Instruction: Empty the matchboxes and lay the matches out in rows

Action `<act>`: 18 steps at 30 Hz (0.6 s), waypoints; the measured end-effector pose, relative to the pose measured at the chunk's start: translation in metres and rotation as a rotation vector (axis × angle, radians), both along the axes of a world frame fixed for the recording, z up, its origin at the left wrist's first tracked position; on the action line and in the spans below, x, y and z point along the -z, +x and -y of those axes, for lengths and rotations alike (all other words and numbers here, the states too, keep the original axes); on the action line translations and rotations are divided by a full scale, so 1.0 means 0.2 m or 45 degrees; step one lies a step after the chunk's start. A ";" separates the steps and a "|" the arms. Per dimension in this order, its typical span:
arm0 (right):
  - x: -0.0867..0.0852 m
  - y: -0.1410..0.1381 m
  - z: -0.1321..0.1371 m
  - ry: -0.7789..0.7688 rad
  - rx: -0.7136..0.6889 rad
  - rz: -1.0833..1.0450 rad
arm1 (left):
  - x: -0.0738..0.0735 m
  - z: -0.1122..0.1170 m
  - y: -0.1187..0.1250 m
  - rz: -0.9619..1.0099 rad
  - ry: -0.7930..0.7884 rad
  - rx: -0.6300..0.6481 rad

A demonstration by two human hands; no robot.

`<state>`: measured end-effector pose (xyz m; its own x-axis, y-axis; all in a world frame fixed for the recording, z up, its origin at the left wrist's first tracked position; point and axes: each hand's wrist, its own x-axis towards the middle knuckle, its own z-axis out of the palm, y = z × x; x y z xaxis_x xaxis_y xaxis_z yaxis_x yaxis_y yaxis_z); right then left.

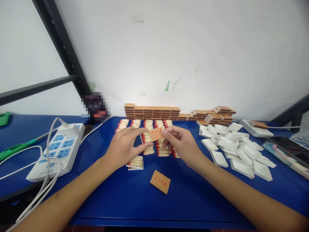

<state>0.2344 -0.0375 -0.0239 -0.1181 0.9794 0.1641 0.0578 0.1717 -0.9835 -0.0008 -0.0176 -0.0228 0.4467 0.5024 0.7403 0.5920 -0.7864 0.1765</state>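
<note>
Above the blue table, both of my hands hold one matchbox between them. My left hand (122, 146) pinches the white inner tray (145, 138), which has red-tipped matches in it and sticks partly out of the sleeve. My right hand (182, 143) grips the far end of the orange-brown matchbox sleeve (156, 133) with thumb and fingers. Rows of loose matches (161, 149) lie beneath and behind my hands. Below my left hand are stacked trays filled with matches (135, 163). Nearer to me, an orange matchbox (160, 182) lies flat.
Stacked matchboxes (156, 113) line the wall, with a looser pile (219, 116) to their right. White trays (236, 145) lie heaped on the right, near a dark phone (289, 148). At left sit a power strip (58, 151), white cables and a green-handled tool (19, 149).
</note>
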 end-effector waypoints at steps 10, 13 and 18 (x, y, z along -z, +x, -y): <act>-0.07 0.48 -0.39 0.141 0.600 0.167 | 0.01 -0.02 -0.02 0.059 -0.059 -0.170; -0.03 0.64 -0.51 0.020 0.763 0.257 | 0.01 -0.02 -0.01 0.053 -0.039 -0.153; 0.05 0.68 -0.63 -0.049 0.750 0.336 | 0.00 -0.01 -0.01 0.040 -0.049 -0.154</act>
<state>0.3707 0.0884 -0.0340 0.4092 0.8971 0.1665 0.3724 0.0024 -0.9281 -0.0020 -0.0152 -0.0232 0.3579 0.5795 0.7322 0.6755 -0.7020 0.2254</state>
